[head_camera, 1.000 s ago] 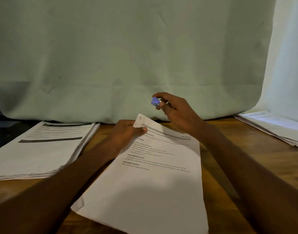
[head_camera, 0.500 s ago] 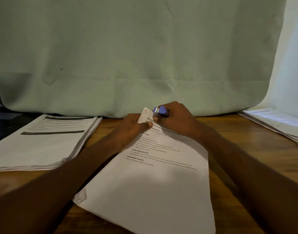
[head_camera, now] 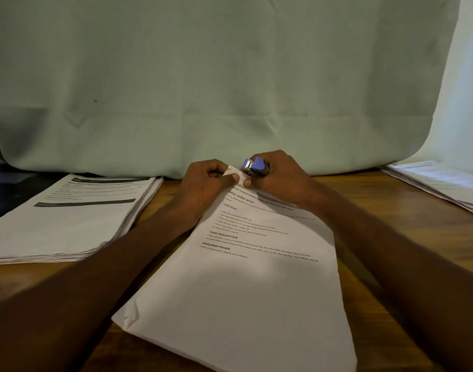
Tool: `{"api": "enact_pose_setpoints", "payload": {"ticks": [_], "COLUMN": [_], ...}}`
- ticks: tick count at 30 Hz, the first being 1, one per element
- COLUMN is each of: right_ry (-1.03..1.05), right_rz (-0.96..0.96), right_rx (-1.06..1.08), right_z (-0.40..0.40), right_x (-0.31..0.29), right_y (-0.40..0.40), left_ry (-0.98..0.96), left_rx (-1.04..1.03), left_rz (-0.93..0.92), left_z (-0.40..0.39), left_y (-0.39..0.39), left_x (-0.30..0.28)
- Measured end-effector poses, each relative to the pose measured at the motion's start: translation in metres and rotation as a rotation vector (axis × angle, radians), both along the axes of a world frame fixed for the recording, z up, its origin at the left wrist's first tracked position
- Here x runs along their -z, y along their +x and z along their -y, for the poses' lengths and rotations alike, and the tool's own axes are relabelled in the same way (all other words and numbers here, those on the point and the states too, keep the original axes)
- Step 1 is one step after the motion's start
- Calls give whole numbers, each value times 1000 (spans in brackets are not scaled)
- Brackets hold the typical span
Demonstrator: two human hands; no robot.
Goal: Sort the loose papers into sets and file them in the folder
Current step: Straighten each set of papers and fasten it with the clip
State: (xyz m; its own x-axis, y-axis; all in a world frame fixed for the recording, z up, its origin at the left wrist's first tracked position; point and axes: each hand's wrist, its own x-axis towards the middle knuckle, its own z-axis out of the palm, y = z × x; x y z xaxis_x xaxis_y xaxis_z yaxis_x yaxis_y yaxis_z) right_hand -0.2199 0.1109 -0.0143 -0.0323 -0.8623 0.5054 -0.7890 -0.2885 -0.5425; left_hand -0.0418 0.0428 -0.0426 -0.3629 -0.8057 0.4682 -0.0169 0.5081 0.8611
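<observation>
Head view: since a second ago the right hand (head_camera: pixel 279 175) has come down from above the sheet with the small purple stapler (head_camera: pixel 254 166) and now has it at the top corner of the paper set (head_camera: pixel 246 280), centre of frame; half a second ago it was just reaching that corner. The right hand's fingers are curled round the stapler, thumb underneath near the paper edge. The left hand (head_camera: pixel 206 183) pinches the same corner between thumb and forefinger, holding the sheets aligned. Can't tell whether the stapler has actually fired; its metal nose sits right at the corner. Reading: this set is being bound, so sorting of this one looks done and filing comes after. The set itself lies tilted on the wooden table (head_camera: pixel 407 210), its lower edge toward the bottom of the frame, printed side up. Counts: one stapler, two hands, three paper groups, namely the set in hand, a thick left stack (head_camera: pixel 69 218) at mid-left with dark header bars, and a right stack (head_camera: pixel 439 183) at the right edge, partly cut off. Sheets per group not countable. No folder in view. A pale green cloth (head_camera: pixel 216 76) fills the upper frame behind the table.
</observation>
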Motion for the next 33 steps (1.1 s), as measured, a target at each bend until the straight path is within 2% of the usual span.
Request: {"api": "enact_pose_setpoints", "payload": {"ticks": [7,11,15,19,24,28,30,33], "right_ry": [-51,-39,-24,-8,-85,32,42,-36], "right_rz": [12,18,72,81,219,364,344,179], "right_rx": [1,-10,-17,-20,174,36,-40,-67], "right_z": [4,6,2,1,4,-1,-3,-2], "right_x": [-1,1,2,2,3,-4,-5,-2], "right_y": [-2,-4,-7,-6,-10,-8,-4,-3], "left_ry": [129,75,168,88,121,140,131,114], "left_rx": [119,53,71,-6,-26,-36,-39,-56], "left_rz": [53,47,78,108,126,135,134,130], "left_z": [-4,-7,-10,-11,-10,-8,-7,-7], "left_y": [3,3,5,4,8,7,7,7], "left_x": [-1,1,-1,-2,-1,-1,-1,-1]}}
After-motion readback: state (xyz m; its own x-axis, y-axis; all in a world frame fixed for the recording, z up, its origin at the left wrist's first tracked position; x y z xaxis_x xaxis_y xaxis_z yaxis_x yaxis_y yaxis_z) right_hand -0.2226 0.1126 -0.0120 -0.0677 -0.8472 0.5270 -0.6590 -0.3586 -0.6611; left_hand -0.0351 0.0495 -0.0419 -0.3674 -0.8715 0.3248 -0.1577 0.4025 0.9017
